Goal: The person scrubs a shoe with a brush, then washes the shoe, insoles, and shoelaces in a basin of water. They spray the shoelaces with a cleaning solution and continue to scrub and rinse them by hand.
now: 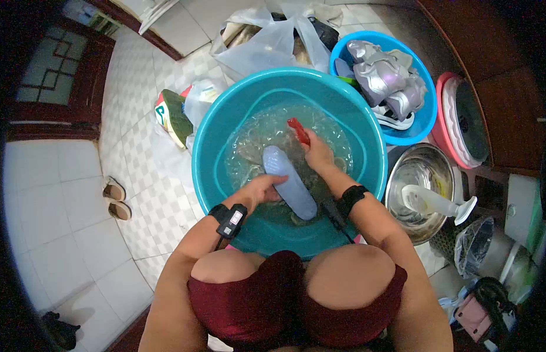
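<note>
A large teal basin [208, 126] holds cloudy, sudsy water. Over the water my left hand [266, 189] grips a blue-grey shoe sole [292, 186], thumb across its near face; the sole lies tilted, its top end toward the upper left. To the right, my right hand [319, 154] is closed round a red-handled tool [297, 130], whose far end points up and left. The tool and the sole are apart. The water hides what lies at the bottom of the basin.
A blue basin [428, 114] with silvery shoes [384, 76] stands at the upper right. Below it are a metal bowl [396, 188] with a white plastic item [431, 200] and a bin [472, 246]. Plastic bags [255, 53] lie behind; brown slippers [117, 199] sit left.
</note>
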`<state>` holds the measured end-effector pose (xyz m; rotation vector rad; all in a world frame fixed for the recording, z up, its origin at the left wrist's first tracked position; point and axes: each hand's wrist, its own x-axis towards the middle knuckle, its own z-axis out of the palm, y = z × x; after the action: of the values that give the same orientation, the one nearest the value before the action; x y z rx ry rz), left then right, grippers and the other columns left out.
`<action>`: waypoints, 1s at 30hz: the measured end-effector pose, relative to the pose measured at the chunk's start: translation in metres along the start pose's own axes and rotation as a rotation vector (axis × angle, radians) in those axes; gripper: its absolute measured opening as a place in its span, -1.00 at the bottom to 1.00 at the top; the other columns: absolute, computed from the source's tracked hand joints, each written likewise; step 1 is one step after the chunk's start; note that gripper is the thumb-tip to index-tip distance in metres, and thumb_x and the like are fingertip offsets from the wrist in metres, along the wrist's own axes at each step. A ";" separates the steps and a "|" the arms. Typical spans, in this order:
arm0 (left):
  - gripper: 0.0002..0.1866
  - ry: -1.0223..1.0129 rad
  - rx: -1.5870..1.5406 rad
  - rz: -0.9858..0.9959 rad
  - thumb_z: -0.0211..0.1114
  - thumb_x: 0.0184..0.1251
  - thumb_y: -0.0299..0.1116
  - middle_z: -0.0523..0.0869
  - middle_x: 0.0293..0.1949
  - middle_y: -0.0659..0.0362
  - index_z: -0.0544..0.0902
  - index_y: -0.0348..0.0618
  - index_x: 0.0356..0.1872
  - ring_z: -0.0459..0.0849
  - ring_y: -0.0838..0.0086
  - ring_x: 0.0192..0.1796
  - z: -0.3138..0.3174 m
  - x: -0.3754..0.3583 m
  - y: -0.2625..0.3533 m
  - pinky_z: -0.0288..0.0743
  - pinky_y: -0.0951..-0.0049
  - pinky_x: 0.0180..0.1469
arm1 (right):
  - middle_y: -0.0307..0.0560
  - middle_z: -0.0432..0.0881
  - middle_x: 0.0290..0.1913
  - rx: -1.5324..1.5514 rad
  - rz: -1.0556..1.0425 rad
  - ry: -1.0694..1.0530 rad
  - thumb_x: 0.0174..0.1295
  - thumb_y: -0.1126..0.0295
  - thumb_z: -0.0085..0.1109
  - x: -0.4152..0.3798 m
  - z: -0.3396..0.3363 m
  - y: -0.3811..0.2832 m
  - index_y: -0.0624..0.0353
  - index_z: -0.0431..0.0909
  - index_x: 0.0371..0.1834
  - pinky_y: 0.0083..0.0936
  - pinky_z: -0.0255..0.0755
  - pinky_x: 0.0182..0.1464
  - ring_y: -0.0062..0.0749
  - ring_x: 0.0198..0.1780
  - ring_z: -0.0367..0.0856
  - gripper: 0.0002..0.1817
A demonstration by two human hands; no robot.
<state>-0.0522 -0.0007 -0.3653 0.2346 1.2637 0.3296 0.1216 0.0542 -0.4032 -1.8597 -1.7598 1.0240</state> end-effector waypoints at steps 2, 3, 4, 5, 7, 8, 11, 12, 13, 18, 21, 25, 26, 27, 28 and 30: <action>-0.65 -0.005 0.053 0.041 0.19 0.22 -0.19 0.61 -0.17 0.19 0.43 -0.11 -0.04 0.59 0.41 -0.08 -0.002 0.004 0.001 0.50 0.31 -0.05 | 0.09 0.53 -0.07 0.038 0.016 -0.064 0.15 0.28 0.06 0.001 -0.001 0.003 -0.04 0.36 0.09 -0.24 0.40 -0.07 0.03 -0.08 0.51 -0.60; -0.66 -0.028 -0.048 0.123 0.20 0.21 -0.19 0.61 -0.18 0.21 0.43 -0.09 -0.04 0.59 0.42 -0.10 -0.023 0.035 -0.003 0.50 0.34 -0.08 | 0.09 0.54 -0.08 0.048 0.027 -0.094 0.14 0.28 0.07 0.003 -0.005 -0.002 -0.04 0.36 0.09 -0.25 0.40 -0.06 0.02 -0.08 0.52 -0.60; -0.66 -0.050 -0.152 0.202 0.21 0.21 -0.20 0.62 -0.20 0.22 0.43 -0.08 -0.05 0.59 0.44 -0.11 -0.035 0.053 -0.001 0.51 0.36 -0.10 | 0.09 0.54 -0.09 0.057 0.039 -0.127 0.14 0.28 0.07 0.004 -0.010 -0.007 -0.03 0.36 0.09 -0.26 0.40 -0.06 0.02 -0.08 0.52 -0.59; -0.64 -0.004 -0.390 0.288 0.25 0.17 -0.17 0.58 -0.16 0.16 0.41 -0.02 -0.05 0.59 0.42 -0.11 -0.035 0.053 0.005 0.49 0.33 -0.10 | 0.09 0.55 -0.10 0.054 0.036 -0.073 0.13 0.28 0.08 0.002 -0.014 -0.010 -0.03 0.36 0.09 -0.26 0.39 -0.06 0.01 -0.08 0.52 -0.59; -0.65 -0.039 -0.554 0.433 0.24 0.19 -0.18 0.58 -0.15 0.15 0.40 0.01 -0.04 0.59 0.42 -0.12 -0.022 0.033 0.015 0.50 0.35 -0.12 | 0.09 0.56 -0.12 0.054 0.024 0.036 0.12 0.26 0.10 0.000 -0.020 -0.016 -0.02 0.36 0.09 -0.26 0.39 -0.06 0.01 -0.08 0.52 -0.58; -0.65 -0.057 -0.630 0.508 0.23 0.20 -0.18 0.58 -0.15 0.14 0.40 0.02 -0.04 0.59 0.41 -0.12 -0.015 0.025 0.019 0.50 0.36 -0.13 | 0.09 0.56 -0.11 0.042 0.031 0.027 0.12 0.26 0.10 0.000 -0.018 -0.015 -0.03 0.36 0.09 -0.26 0.39 -0.06 0.00 -0.08 0.52 -0.57; -0.66 -0.172 -0.615 0.342 0.19 0.24 -0.21 0.58 -0.12 0.16 0.39 -0.02 -0.01 0.57 0.38 -0.07 -0.017 0.047 -0.001 0.49 0.33 -0.08 | 0.09 0.55 -0.09 -0.007 0.053 -0.073 0.12 0.24 0.10 0.000 -0.007 0.000 -0.03 0.35 0.11 -0.25 0.39 -0.05 0.00 -0.07 0.52 -0.56; -0.66 -0.156 -0.590 0.372 0.20 0.23 -0.22 0.58 -0.11 0.17 0.41 -0.04 -0.02 0.57 0.36 -0.06 -0.016 0.048 0.001 0.47 0.29 -0.04 | 0.09 0.55 -0.09 -0.034 0.055 -0.158 0.12 0.24 0.10 -0.003 -0.004 0.000 -0.04 0.34 0.11 -0.25 0.39 -0.06 0.00 -0.07 0.52 -0.55; -0.67 -0.139 -0.567 0.402 0.21 0.22 -0.22 0.58 -0.09 0.18 0.43 -0.05 -0.03 0.57 0.35 -0.05 -0.015 0.052 0.006 0.45 0.26 0.01 | 0.09 0.55 -0.08 -0.063 0.057 -0.245 0.12 0.23 0.10 -0.007 -0.001 -0.001 -0.04 0.34 0.12 -0.24 0.39 -0.06 -0.01 -0.07 0.52 -0.55; -0.60 -0.060 -0.659 0.440 0.05 0.28 -0.07 0.54 -0.02 0.10 0.42 -0.12 0.01 0.50 0.26 0.06 -0.016 0.050 0.021 0.30 0.12 0.16 | 0.07 0.54 -0.06 0.003 -0.061 -0.083 0.14 0.19 0.08 -0.018 -0.014 -0.026 -0.14 0.31 0.14 -0.14 0.39 -0.08 0.06 -0.10 0.52 -0.54; -0.46 -0.138 -0.853 0.413 -0.14 0.32 0.08 0.49 0.04 0.03 0.37 -0.18 0.07 0.44 0.20 0.12 -0.008 0.038 0.027 0.23 0.07 0.21 | 0.05 0.54 -0.06 0.073 -0.175 -0.134 0.14 0.24 0.08 -0.034 -0.007 -0.035 -0.13 0.32 0.13 -0.17 0.39 -0.06 0.04 -0.08 0.52 -0.56; -0.32 -0.173 -0.866 0.533 -0.28 0.28 0.21 0.48 0.02 0.02 0.33 -0.22 0.10 0.42 0.17 0.09 -0.019 0.030 0.042 0.21 0.07 0.21 | 0.01 0.54 -0.04 0.171 -0.170 -0.171 0.12 0.32 0.12 -0.039 -0.007 -0.038 -0.10 0.33 0.12 -0.24 0.38 -0.02 -0.05 -0.03 0.51 -0.55; -0.30 -0.219 -0.862 0.594 -0.28 0.27 0.23 0.49 -0.01 0.04 0.32 -0.23 0.10 0.44 0.18 0.05 -0.025 0.026 0.046 0.21 0.09 0.21 | 0.00 0.54 -0.04 0.153 -0.129 -0.184 0.11 0.32 0.13 -0.039 -0.010 -0.040 -0.10 0.33 0.12 -0.25 0.38 -0.01 -0.07 -0.02 0.51 -0.55; -0.25 -0.242 -0.873 0.599 -0.30 0.23 0.28 0.49 -0.04 0.03 0.32 -0.23 0.10 0.45 0.17 0.04 -0.027 0.025 0.050 0.24 0.08 0.19 | 0.00 0.54 -0.05 0.173 -0.134 -0.187 0.11 0.32 0.13 -0.038 -0.008 -0.039 -0.10 0.34 0.12 -0.24 0.38 -0.02 -0.06 -0.03 0.51 -0.55; -0.27 -0.246 -0.883 0.621 -0.25 0.23 0.26 0.50 -0.04 0.03 0.32 -0.23 0.10 0.45 0.17 0.04 -0.027 0.022 0.049 0.25 0.08 0.18 | 0.01 0.54 -0.05 0.194 -0.139 -0.191 0.11 0.31 0.13 -0.037 -0.006 -0.039 -0.10 0.34 0.12 -0.24 0.39 -0.03 -0.05 -0.03 0.51 -0.55; -0.31 -0.263 -0.894 0.661 -0.16 0.23 0.23 0.51 -0.06 0.03 0.32 -0.22 0.09 0.46 0.18 0.03 -0.022 0.013 0.047 0.27 0.09 0.16 | 0.01 0.54 -0.05 0.196 -0.150 -0.191 0.10 0.31 0.12 -0.034 -0.004 -0.041 -0.11 0.35 0.11 -0.22 0.39 -0.04 -0.04 -0.05 0.52 -0.55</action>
<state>-0.0748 0.0472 -0.3667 -0.0864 0.6523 1.3410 0.0977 0.0275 -0.3633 -1.5305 -1.7995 1.2997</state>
